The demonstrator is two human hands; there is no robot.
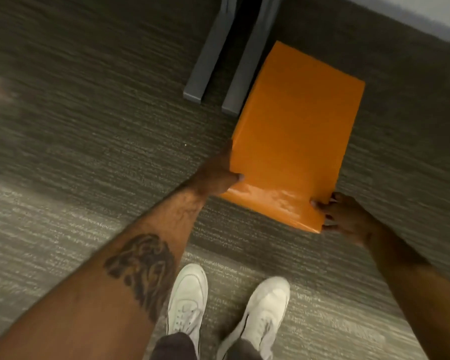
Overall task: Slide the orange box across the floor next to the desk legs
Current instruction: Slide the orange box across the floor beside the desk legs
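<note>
A glossy orange box [294, 131] lies flat on the grey carpet, its far left edge touching the right-hand one of two grey desk legs [247, 61]. My left hand [216, 175] grips the box's near left corner, thumb on top. My right hand [346, 216] holds the near right corner, fingers curled round its edge. Both arms reach down and forward from the bottom of the view.
The second grey desk leg [205, 55] runs parallel just left of the first. A pale wall base [431, 14] crosses the top right corner. My two white shoes [226, 310] stand on the carpet just behind the box. Open carpet [76, 113] spreads to the left.
</note>
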